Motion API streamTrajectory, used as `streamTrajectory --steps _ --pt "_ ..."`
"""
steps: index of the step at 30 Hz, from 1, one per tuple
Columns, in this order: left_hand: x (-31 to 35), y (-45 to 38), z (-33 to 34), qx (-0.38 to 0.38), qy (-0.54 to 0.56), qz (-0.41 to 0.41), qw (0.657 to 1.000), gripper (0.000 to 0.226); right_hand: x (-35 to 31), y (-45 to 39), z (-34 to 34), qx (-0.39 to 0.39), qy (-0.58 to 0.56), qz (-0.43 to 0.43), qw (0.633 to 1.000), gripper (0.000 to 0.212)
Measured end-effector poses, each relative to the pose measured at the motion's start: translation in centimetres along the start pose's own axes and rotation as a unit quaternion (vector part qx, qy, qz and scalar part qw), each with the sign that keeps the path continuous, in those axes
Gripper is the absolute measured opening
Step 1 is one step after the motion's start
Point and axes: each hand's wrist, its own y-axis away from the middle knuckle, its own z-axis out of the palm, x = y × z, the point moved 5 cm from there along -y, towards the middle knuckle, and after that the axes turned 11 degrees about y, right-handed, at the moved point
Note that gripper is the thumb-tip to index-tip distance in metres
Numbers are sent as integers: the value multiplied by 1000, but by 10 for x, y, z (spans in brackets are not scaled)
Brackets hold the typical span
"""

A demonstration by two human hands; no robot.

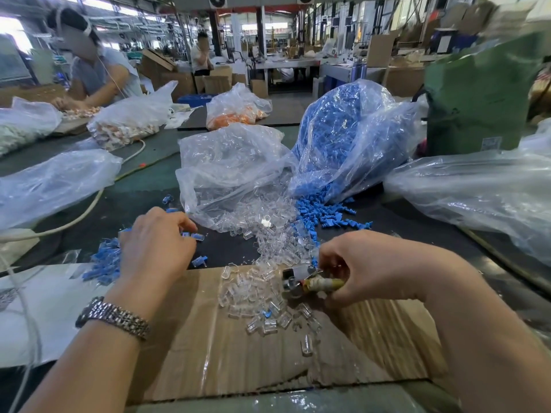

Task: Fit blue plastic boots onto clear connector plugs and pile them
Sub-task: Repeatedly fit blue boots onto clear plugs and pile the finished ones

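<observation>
My left hand (156, 242) hovers palm down over the pile of assembled blue-booted plugs (104, 262) at the left; its fingertips curl near an assembled piece (196, 236), and I cannot tell whether it still holds one. My right hand (366, 268) grips a small tool with a yellowish handle (323, 283); a clear plug (298, 272) sits at its metal tip. Loose clear plugs (268, 299) spill from an open clear bag (229, 171) onto the cardboard (214, 338). Loose blue boots (325, 216) spill from a blue-filled bag (343, 135).
Large clear bags lie at the left (50, 183) and right (477, 189). A white cable (77, 216) crosses the table at left. A green sack (483, 93) stands back right. Another person (95, 70) works at the far left among bags of orange parts (235, 111).
</observation>
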Motion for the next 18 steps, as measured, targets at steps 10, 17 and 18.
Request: streamTrajectory --steps 10,17,18 --pt "26 13 16 -202 115 77 970 28 9 0 4 -26 -14 20 999 49" --pt "28 19 19 -292 141 52 945 7 43 -1 -16 160 -96 92 978 13" --pt "28 19 19 -289 130 55 947 6 48 -2 -17 186 -87 107 973 7"
